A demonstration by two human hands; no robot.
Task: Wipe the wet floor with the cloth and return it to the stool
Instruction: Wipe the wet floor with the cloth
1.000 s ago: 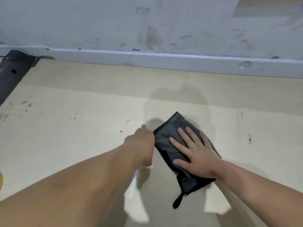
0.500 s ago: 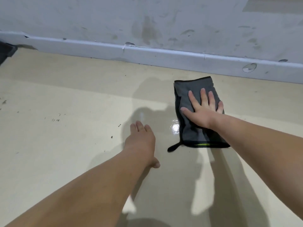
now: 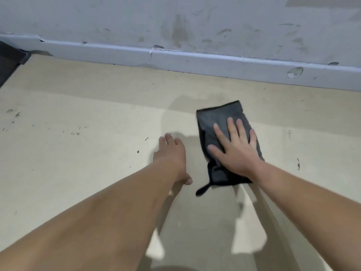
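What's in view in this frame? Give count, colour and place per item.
cloth: 1, dark grey with black edging, folded flat on the floor right of centre
hanging loop: 1, black, at the cloth's near left corner, lying on the floor
floor: 1, beige with dark specks, fills the lower view
baseboard: 1, pale bluish white, chipped, along the foot of the wall
wall: 1, grey-white, stained, across the top
dark object: 1, black, far left edge by the baseboard; cannot tell what it is
left hand: 1, palm down on the bare floor left of the cloth, not touching it
right hand: 1, fingers straight and spread, pressing on the cloth
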